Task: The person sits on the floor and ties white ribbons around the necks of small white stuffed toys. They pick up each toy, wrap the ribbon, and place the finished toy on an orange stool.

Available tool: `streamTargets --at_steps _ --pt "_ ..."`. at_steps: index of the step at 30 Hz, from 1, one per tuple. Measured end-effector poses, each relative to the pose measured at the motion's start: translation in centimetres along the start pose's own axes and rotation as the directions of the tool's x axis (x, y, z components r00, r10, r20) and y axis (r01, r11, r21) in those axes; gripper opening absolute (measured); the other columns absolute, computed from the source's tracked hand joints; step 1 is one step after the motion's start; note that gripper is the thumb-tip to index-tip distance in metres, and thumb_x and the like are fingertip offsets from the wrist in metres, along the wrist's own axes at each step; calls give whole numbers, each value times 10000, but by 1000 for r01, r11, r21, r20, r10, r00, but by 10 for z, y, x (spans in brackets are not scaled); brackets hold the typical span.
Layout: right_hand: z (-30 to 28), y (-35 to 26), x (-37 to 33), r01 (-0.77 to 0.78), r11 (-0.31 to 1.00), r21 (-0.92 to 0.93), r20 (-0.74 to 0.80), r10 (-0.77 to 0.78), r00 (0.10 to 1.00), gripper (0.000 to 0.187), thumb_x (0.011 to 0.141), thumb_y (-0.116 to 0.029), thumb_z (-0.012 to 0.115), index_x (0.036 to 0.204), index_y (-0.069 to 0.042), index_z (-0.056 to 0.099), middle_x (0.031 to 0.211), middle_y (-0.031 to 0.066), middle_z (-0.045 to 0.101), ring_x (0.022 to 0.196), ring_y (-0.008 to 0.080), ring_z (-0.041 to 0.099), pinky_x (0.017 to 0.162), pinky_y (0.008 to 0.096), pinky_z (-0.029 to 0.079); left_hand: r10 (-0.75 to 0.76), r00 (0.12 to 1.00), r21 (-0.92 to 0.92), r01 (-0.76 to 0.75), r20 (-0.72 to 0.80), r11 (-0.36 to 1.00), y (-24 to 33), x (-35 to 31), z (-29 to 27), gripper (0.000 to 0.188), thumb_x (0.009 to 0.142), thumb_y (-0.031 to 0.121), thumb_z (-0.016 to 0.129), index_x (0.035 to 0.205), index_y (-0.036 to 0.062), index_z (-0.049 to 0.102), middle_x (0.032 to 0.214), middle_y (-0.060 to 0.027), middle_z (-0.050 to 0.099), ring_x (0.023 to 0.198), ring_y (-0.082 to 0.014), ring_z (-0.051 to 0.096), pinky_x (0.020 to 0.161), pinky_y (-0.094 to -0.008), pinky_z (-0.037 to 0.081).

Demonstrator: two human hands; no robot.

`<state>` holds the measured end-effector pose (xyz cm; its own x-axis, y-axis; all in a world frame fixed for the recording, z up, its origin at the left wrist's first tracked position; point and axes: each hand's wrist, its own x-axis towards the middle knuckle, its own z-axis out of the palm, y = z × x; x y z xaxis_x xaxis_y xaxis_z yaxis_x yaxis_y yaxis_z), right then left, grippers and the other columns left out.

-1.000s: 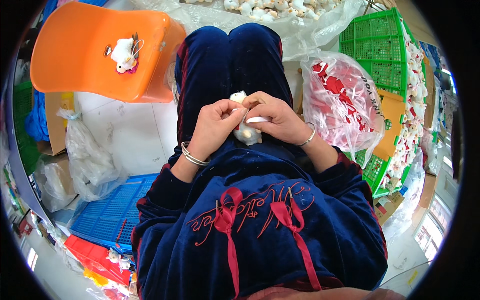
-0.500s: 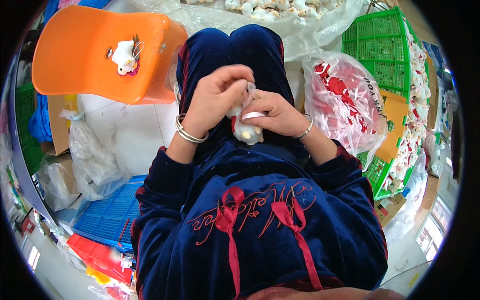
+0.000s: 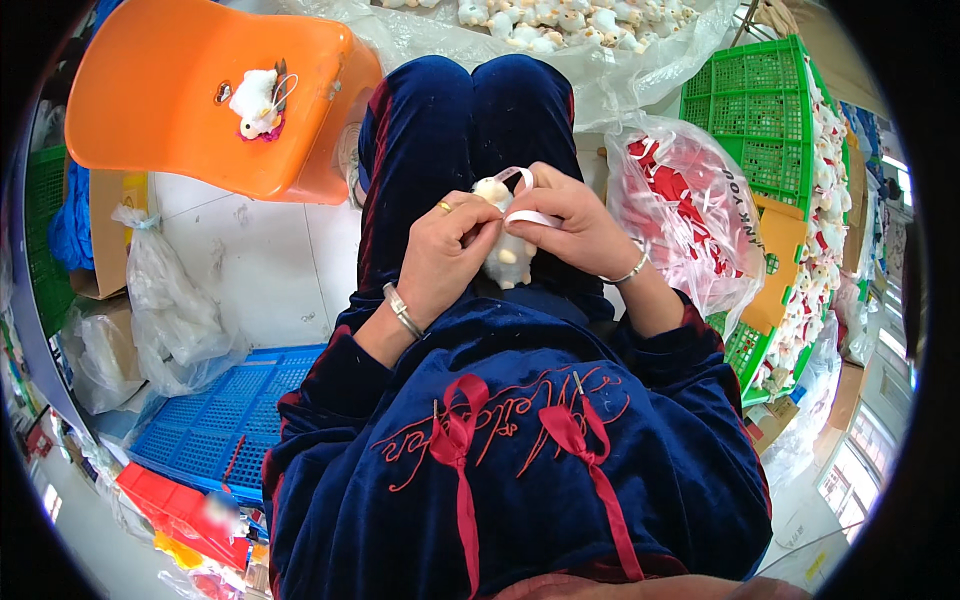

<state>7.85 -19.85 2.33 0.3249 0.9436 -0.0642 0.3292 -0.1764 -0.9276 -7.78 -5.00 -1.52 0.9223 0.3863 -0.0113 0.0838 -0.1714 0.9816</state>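
Plush toy [image 3: 508,262] above lap, between hands. Right hand [image 3: 572,220] pinching white ribbon [image 3: 535,217]. Left hand [image 3: 445,250]: thumb and fingertips pressed together at toy's neck; grip contents unclear.

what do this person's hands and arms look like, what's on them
Both the left hand and right hand are ungloved. A gold-coloured ring sits on a left finger, and each wrist wears silver-coloured bangles. The long sleeves are dark blue and velvety, with dark red along the outer side.
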Motion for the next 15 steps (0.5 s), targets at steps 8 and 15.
streamTargets --at_steps 8,15 --pt "-20 -12 54 220 973 -64 184 -206 961 123 867 -82 757 920 -6 675 939 74 526 883 216 556 772 309 457 6 995 -53 -1 96 999 -10 14 8 144 908 59 728 1027 -16 758 890 -100 738 753 -149 697 698 -274 550" --pt "-21 -6 75 -6 999 50 186 -3 983 112 947 -113 719 997 -20 685 899 9 595 772 86 559 693 245 482 -151 984 -119 162 96 980 -8 11 4 209 973 156 708 1064 -21 773 903 -83 764 797 -103 688 733 -261 552"
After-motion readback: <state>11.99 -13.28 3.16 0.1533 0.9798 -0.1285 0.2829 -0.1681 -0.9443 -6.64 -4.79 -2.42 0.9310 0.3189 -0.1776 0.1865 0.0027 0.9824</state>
